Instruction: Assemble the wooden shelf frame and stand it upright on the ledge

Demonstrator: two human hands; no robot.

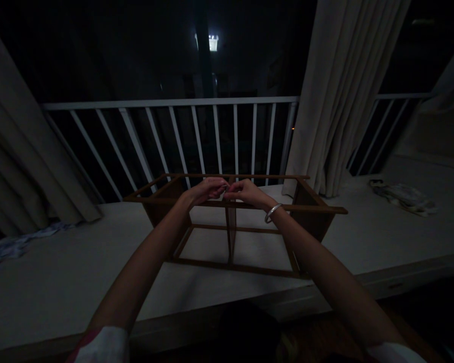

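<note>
As I look down from far away, my left hand [208, 188] and my right hand [245, 192] are close together over the middle of a brown wooden frame [232, 227]. Their fingers are bent and the tips almost meet, but it is too dark for me to tell if they pinch something small. The frame sits on a wide white ledge [91, 257], in front of a white railing [170, 103]. I see a silver bracelet [272, 214] on my right wrist. A crumpled cloth [403, 196] lies well off to the right.
</note>
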